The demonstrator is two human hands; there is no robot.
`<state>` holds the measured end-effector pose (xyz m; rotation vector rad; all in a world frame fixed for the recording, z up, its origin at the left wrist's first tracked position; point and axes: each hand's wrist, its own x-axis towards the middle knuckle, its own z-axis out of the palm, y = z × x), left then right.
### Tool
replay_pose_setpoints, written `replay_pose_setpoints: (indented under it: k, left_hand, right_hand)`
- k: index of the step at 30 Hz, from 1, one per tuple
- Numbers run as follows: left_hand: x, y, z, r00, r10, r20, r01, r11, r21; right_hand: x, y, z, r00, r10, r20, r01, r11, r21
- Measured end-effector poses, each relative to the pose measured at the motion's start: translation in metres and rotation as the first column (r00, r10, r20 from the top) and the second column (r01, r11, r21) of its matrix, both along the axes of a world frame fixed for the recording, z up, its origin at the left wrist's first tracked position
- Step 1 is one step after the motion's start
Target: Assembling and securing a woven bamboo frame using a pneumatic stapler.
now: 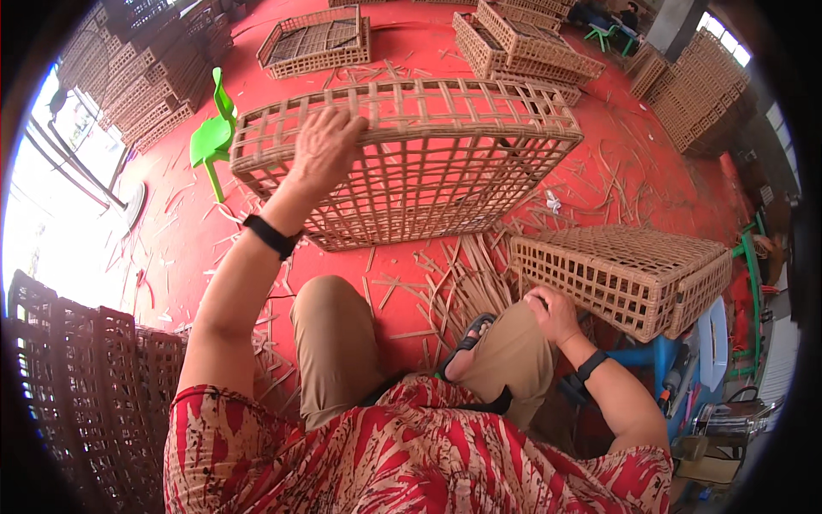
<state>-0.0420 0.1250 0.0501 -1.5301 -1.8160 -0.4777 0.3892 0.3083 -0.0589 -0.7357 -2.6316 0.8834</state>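
Left hand (330, 146) curls tightly over the upper edge of a brown, rectangular woven-lattice basket (428, 131), tilted before me; my right hand (554, 313), loosely bent, rests seemingly empty on my khaki-trousered knee (516, 332). Basket walls and base look woven, so I'd judge it nearly done; what remains I can't tell. I see nothing inside.

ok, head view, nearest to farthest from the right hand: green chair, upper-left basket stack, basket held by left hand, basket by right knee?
1. Knee-side basket: just right of the right hand.
2. Held basket: ahead and left, gripped by the left hand.
3. Green chair: left, past the held basket.
4. Basket stack: upper left, beyond the chair.
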Motion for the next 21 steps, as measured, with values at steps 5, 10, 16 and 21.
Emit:
replay_pose_setpoints:
  k: [5,10,16,21]
  left_hand:
    - [0.017,-0.093,0.010,0.988,0.140,0.062,-0.132,0.984,-0.118]
    - [0.048,-0.171,0.013,0.959,0.224,0.172,-0.199,0.968,-0.151]
    - [0.031,-0.197,0.003,0.922,0.228,0.314,-0.228,0.973,-0.037]
    - [0.030,-0.197,-0.002,0.943,0.205,0.261,-0.214,0.977,0.006]
  right_hand:
    - [-0.016,0.002,0.000,0.999,0.012,0.043,-0.014,0.999,0.045]
    - [-0.038,-0.006,-0.003,0.998,0.034,0.057,-0.039,0.994,0.104]
    - [-0.068,-0.012,-0.008,0.992,0.124,0.020,-0.125,0.961,0.246]
    - [-0.101,-0.029,0.008,0.987,0.148,-0.053,-0.121,0.928,0.353]
